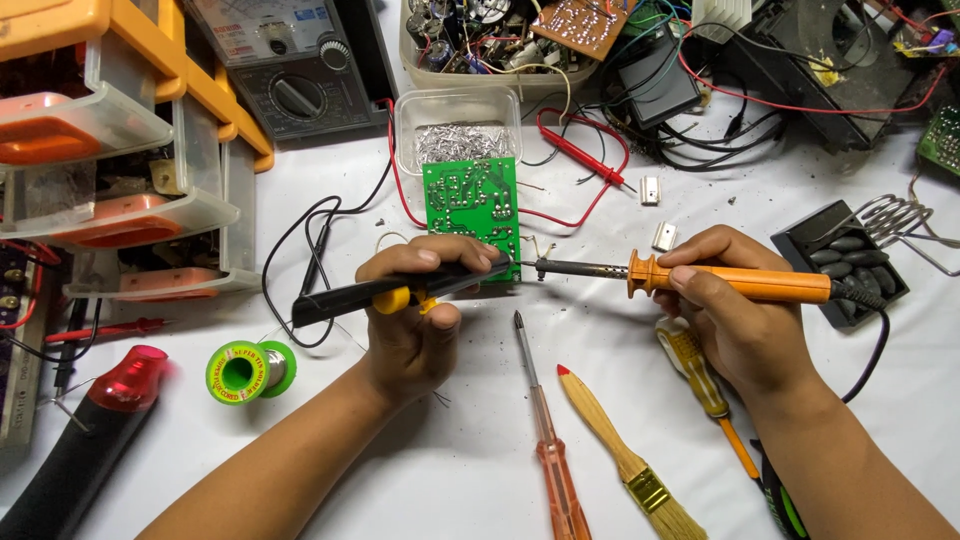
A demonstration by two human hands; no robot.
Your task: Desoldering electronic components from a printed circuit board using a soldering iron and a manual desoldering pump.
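The bench [480,470] carries a light, rigid, fragile green board [472,208]; grip it by its edges. Right hand [735,320] is closed on the soldering iron [700,278] at its orange handle. Left hand [415,320] is closed on the desoldering pump [385,292], its tip at the board's lower edge.

The green circuit board [472,212] lies flat on the white table, solder side up with silver dots showing, its lower edge hidden behind fingers. At its 6 o'clock a black desoldering pump [385,292] with a yellow button lies nearly level, tip pointing to 3 o'clock at the board's lower right corner. From 3 o'clock comes the soldering iron [700,278], orange handle, dark metal shaft, tip meeting the same corner.
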